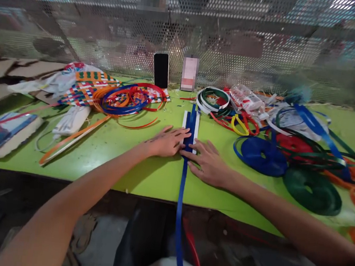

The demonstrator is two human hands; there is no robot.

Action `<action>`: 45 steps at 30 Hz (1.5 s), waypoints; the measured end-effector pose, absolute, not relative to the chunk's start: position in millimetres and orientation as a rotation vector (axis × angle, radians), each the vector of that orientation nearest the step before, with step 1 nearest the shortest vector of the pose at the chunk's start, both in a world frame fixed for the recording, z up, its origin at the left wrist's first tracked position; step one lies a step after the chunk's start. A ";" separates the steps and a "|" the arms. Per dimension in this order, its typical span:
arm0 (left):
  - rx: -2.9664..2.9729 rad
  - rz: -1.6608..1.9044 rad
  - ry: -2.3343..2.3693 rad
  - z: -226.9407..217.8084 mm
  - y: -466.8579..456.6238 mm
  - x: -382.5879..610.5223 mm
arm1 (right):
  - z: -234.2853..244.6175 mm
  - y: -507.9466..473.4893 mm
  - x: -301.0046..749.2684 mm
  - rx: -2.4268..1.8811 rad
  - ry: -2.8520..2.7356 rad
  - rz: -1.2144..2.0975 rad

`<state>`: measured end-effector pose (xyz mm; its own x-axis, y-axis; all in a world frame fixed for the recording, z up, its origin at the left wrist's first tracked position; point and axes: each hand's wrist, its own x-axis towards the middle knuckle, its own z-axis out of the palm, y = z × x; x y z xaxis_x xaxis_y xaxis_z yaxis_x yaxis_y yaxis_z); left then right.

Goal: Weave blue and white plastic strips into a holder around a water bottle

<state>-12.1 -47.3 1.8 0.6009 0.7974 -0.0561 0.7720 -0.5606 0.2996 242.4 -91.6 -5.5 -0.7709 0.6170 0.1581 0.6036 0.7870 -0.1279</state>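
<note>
A long blue plastic strap runs across the green table and hangs over its front edge toward my lap. Under it lies a white-edged strip piece with blue along its middle. My left hand rests on the left side of this piece, fingers stretched over the blue. From the right, my right hand touches the strap with spread fingers, its fingertips close to those of my left hand. Both palms face down, and the fingers partly cover the strap where they meet.
On the right lie a blue strap roll, a green roll and loose coils. Woven colourful pieces and an orange-blue coil are at left, near a white power strip. A phone leans on the perforated metal screen.
</note>
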 end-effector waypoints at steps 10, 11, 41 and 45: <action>2.490 0.051 1.285 9.3 -43.3 -9.0 | 3.6 -92.9 236.3 -1.021 -2.802 0.082; 2.476 0.015 1.287 12.8 -42.4 -8.0 | 4.8 -93.0 235.5 -1.026 -2.803 0.074; 2.609 0.129 1.286 4.0 -46.7 1.2 | -4.7 -84.0 247.1 -0.922 -2.703 0.167; 2.614 0.135 1.273 3.3 -45.5 2.7 | -5.3 -76.9 248.1 -0.904 -2.651 0.235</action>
